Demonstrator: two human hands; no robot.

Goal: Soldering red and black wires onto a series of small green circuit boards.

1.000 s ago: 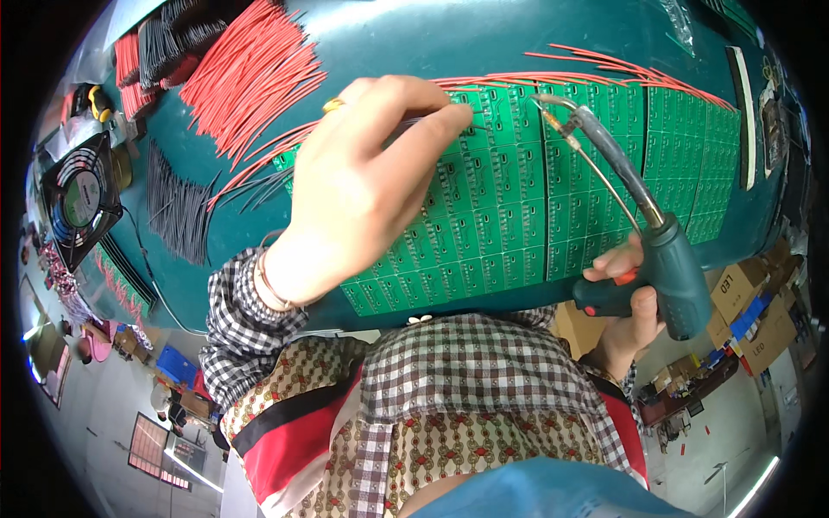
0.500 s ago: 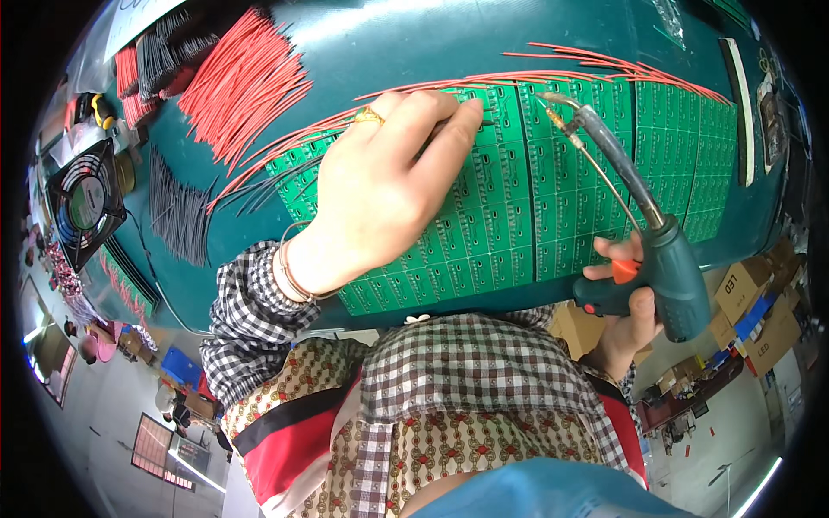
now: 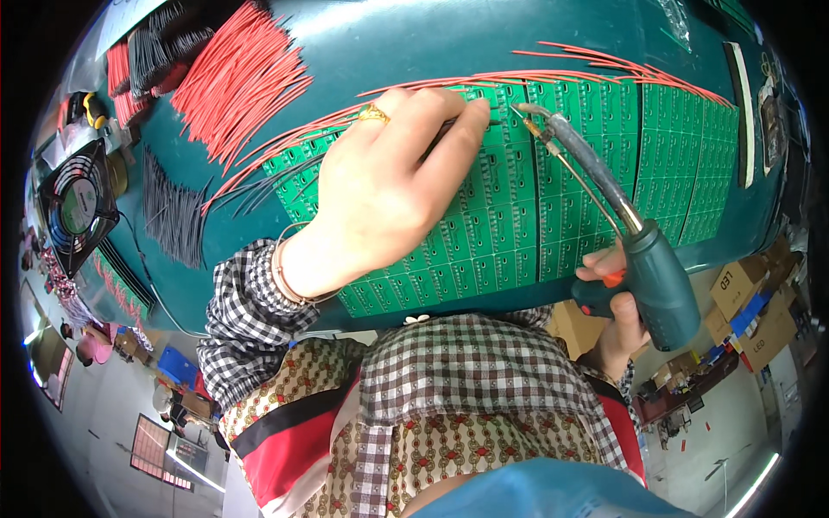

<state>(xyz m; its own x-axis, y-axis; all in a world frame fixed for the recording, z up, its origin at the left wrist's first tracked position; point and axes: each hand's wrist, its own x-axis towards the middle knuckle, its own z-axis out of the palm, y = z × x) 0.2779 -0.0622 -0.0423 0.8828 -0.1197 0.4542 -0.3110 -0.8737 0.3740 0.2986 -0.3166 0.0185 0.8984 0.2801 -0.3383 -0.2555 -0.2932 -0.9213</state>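
My left hand (image 3: 384, 181) lies over the upper left of the green circuit board panels (image 3: 579, 198), its thumb and fingers pinched together. A dark wire end (image 3: 494, 123) pokes out just past the fingertips; the rest of that wire is hidden under the hand. In my right hand (image 3: 617, 324) is a dark green soldering gun (image 3: 661, 285) with an orange-red trigger. Its bent metal tip (image 3: 528, 110) hovers over the boards, a short way right of my left fingertips. Red wires (image 3: 484, 79) run along the panels' far edge, and black wires (image 3: 276, 183) stick out left of my hand.
A large heap of red wires (image 3: 242, 82) lies at the far left, with bundled black wires (image 3: 160, 52) beside it. Nearer are loose black wires (image 3: 175, 211) and a small fan (image 3: 79, 203). A pale strip (image 3: 739, 112) borders the panels on the right.
The soldering gun has moved left, bringing its tip closer to my left fingertips. My left hand keeps its pinch and has barely shifted.
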